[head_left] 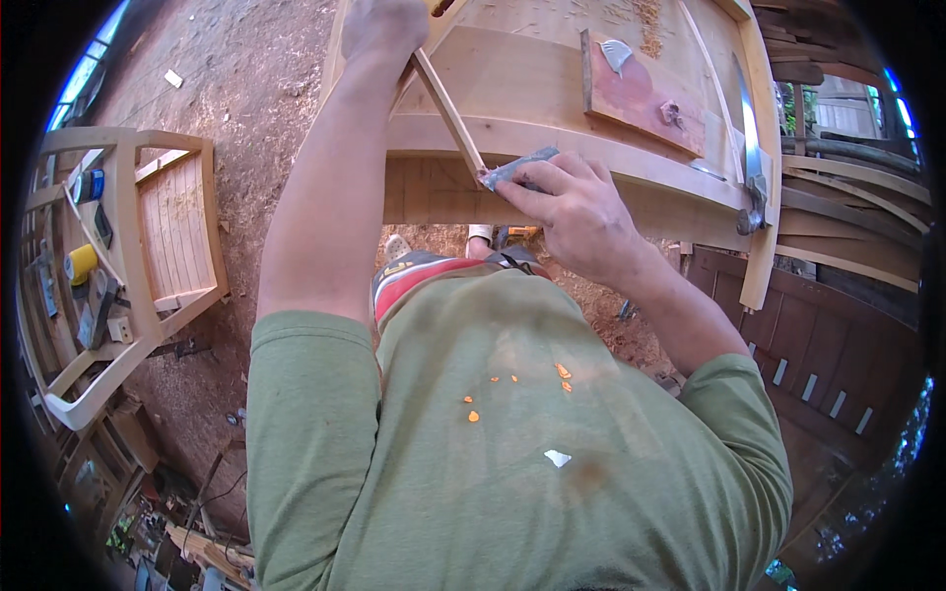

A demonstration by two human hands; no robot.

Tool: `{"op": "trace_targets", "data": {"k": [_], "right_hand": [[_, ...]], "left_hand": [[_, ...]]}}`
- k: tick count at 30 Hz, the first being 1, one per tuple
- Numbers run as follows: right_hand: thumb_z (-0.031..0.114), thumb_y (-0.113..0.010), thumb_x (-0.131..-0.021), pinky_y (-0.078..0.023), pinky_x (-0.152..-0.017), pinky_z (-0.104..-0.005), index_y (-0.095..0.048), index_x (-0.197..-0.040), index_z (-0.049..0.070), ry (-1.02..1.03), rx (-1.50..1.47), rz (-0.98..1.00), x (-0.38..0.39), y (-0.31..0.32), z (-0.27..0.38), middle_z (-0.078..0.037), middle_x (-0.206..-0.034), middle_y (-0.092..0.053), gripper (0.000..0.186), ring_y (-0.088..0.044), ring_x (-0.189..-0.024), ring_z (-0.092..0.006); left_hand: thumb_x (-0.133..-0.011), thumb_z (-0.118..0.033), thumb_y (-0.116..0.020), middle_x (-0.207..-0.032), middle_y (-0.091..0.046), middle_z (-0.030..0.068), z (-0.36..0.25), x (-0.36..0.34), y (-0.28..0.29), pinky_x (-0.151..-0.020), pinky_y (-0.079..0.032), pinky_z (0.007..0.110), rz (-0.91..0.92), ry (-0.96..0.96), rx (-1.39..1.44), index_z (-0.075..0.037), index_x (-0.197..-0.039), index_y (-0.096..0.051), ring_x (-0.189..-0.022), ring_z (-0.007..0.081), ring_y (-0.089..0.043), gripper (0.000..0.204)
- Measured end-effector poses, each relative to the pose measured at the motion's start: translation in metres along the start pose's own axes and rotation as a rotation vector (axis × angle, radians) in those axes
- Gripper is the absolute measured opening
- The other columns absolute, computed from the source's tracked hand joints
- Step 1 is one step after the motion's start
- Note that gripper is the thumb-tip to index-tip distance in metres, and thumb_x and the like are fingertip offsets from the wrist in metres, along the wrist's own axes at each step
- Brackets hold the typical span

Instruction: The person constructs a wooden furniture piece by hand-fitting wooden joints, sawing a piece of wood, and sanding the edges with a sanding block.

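Observation:
My left hand (pixel 384 34) is closed on the upper end of a thin wooden strip (pixel 443 103), which slants down to the right over the workbench (pixel 483 74). My right hand (pixel 564 212) grips a folded grey sandpaper piece (pixel 520 168), pressed against the strip's lower end. Beyond it on the bench, a reddish board (pixel 650 133) carries a small whitish blade-like piece (pixel 614 56) and a crumpled bit (pixel 672 114). A hammer (pixel 755 209) and a long metal tool (pixel 744 108) lie along the bench's right edge.
At the left stands a wooden frame piece (pixel 207 222) with a yellow tape roll (pixel 81 264) and tools. Curved planks (pixel 847 197) are stacked at the right above dark panels (pixel 823 345). The ground (pixel 197 89) is strewn with shavings.

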State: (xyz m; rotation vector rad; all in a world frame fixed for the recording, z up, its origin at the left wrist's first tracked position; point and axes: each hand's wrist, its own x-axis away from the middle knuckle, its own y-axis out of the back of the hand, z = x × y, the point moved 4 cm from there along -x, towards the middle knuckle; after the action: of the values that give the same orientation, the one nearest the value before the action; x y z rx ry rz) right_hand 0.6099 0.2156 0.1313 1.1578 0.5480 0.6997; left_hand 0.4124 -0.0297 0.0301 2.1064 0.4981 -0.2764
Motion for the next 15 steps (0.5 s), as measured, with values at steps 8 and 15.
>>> {"op": "trace_targets", "data": {"k": [8,15], "right_hand": [[0.032,-0.072,-0.084,-0.047,-0.093,-0.0437,-0.077,-0.113,0.015,-0.042,-0.061,-0.004,0.002,0.013,-0.009,-0.001,-0.11,-0.069,0.035,-0.062,-0.106,-0.0269],[0.0,-0.059,-0.08,-0.046,-0.095,-0.0432,-0.079,-0.111,0.016,-0.122,-0.107,-0.05,-0.018,0.014,-0.01,-0.002,-0.107,-0.071,0.04,-0.063,-0.108,-0.0261]], "left_hand": [[-0.086,-0.01,-0.055,-0.08,-0.069,0.029,-0.005,-0.002,0.007,-0.071,-0.057,0.054,0.036,0.005,0.058,0.003,-0.084,-0.071,-0.081,0.0447,-0.071,0.021],[-0.089,-0.014,-0.055,-0.08,-0.069,0.0305,-0.009,-0.001,0.011,-0.074,-0.057,0.054,-0.023,0.215,0.082,0.005,-0.083,-0.072,-0.083,0.0456,-0.071,0.026]]}}
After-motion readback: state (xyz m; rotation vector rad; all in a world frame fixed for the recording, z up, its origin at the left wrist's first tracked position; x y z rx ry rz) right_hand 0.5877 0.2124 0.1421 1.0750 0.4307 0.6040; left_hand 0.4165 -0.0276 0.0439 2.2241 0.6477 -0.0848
